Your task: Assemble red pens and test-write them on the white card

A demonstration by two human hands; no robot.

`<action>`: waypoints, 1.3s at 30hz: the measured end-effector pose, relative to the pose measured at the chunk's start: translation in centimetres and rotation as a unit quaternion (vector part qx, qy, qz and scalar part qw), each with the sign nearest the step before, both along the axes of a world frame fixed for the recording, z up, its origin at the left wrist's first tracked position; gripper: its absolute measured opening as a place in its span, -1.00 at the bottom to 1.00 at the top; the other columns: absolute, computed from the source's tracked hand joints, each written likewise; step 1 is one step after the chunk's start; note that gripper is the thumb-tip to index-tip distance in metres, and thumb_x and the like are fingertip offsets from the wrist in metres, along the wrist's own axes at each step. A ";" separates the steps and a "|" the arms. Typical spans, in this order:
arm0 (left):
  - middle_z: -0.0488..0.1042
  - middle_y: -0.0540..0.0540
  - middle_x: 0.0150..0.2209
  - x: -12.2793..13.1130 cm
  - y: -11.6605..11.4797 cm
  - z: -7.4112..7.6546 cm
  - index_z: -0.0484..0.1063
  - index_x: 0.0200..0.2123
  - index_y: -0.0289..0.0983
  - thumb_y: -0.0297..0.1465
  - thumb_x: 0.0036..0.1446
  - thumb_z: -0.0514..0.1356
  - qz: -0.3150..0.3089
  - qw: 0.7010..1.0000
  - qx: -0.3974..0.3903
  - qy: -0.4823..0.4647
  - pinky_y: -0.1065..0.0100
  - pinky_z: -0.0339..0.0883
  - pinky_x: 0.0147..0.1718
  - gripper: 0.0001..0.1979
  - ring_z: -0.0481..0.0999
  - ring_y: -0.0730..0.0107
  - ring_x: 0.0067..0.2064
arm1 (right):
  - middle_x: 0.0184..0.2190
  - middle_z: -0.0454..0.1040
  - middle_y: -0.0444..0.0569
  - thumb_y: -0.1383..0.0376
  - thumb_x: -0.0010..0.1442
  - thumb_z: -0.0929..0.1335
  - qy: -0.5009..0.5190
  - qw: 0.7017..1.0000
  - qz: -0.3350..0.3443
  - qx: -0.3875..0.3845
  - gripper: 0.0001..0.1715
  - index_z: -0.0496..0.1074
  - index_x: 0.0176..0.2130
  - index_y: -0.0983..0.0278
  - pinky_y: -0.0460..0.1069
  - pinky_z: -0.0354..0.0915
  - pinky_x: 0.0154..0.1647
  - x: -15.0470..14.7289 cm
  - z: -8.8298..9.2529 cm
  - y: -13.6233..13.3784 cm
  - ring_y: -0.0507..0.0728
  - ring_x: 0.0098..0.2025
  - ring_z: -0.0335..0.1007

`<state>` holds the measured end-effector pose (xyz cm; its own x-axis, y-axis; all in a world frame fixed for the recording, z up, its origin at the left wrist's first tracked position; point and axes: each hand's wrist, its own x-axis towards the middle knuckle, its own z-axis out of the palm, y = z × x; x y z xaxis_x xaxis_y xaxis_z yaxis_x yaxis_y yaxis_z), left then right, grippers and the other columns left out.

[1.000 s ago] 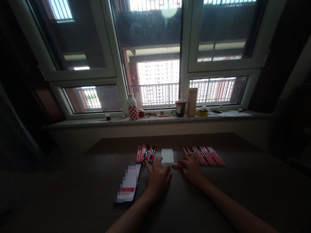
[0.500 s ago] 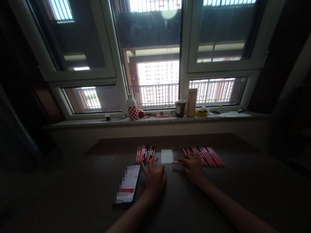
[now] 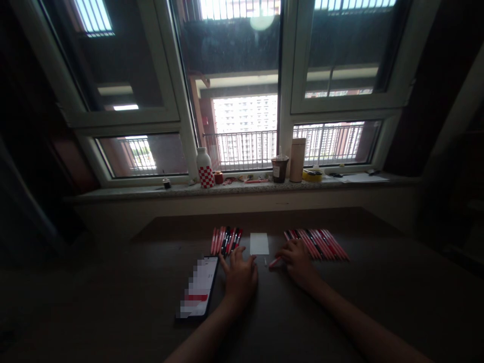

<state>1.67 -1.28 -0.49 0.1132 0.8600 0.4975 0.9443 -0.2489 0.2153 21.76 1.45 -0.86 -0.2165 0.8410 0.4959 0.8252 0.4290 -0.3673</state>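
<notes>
My left hand (image 3: 239, 276) rests on the dark table (image 3: 340, 312), fingers loosely curled and apart, its tips close to a small white paper slip (image 3: 259, 243) and a row of red pens (image 3: 226, 240). My right hand (image 3: 298, 261) pinches a red pen (image 3: 275, 261) whose tip points down-left toward a tiny white piece, maybe a cap (image 3: 265, 261), on the table. Just right of that hand lies a longer row of red pens (image 3: 319, 244). A phone (image 3: 197, 286) with a lit screen lies left of my left hand.
A stone windowsill (image 3: 151, 189) behind the table carries a red-checked white bottle (image 3: 204, 169), a dark drink cup (image 3: 280, 168), a tall beige tumbler (image 3: 297, 159), a yellow tape roll (image 3: 312, 175) and papers (image 3: 359, 177). Large windows rise above it.
My left hand drew back and left, away from my right hand. The red pen in my right hand swung from lying level to pointing down-left. A small white piece now lies between the hands.
</notes>
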 end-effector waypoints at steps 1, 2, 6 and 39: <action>0.30 -0.15 0.09 0.0 0.0 0.0 0.48 -0.17 -0.09 -0.34 0.13 0.10 0.002 1.000 0.000 0.000 -0.30 -0.41 0.18 -0.77 0.18 0.11 0.19 | -0.21 0.41 -0.04 0.57 0.03 0.22 0.000 1.000 0.011 -0.004 -0.54 0.54 -0.28 0.14 0.12 0.01 0.04 -0.1 0.0 -0.1 0.22 -0.01 0.11; 0.30 -0.15 0.09 0.0 0.0 0.0 0.49 -0.20 -0.11 -0.34 0.13 0.11 0.002 1.000 -0.001 0.000 -0.29 -0.42 0.18 -0.80 0.17 0.11 0.19 | -0.21 0.41 -0.04 0.56 0.04 0.21 -0.001 1.000 0.020 -0.007 -0.55 0.54 -0.29 0.15 0.11 0.01 0.05 -0.1 0.0 -0.1 0.21 -0.01 0.11; 0.30 -0.15 0.09 0.0 0.0 0.0 0.49 -0.26 -0.13 -0.33 0.12 0.11 0.000 1.000 -0.007 0.005 -0.29 -0.42 0.18 -0.83 0.17 0.12 0.19 | -0.22 0.42 -0.05 0.55 0.06 0.22 -0.009 0.999 0.050 -0.011 -0.57 0.53 -0.29 0.15 0.10 -0.01 0.07 -0.3 -0.1 -0.2 0.20 0.00 0.10; 0.28 -0.04 0.15 0.0 0.0 -0.4 0.44 -0.12 0.14 -0.20 0.20 0.03 -0.031 0.999 -0.028 0.024 -0.42 -0.47 0.10 -0.75 0.14 0.06 0.21 | -0.19 0.44 -0.06 0.35 0.16 0.29 -0.039 0.999 0.012 0.000 -0.70 0.52 -0.16 0.08 0.14 -0.05 0.11 -0.7 -0.5 -0.2 0.19 -0.03 0.16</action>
<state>1.68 -1.27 -0.93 0.1892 0.8774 0.4409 0.9371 -0.2955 0.1857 21.09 1.27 -1.35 -0.2747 0.8349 0.4770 0.8405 0.4495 -0.3027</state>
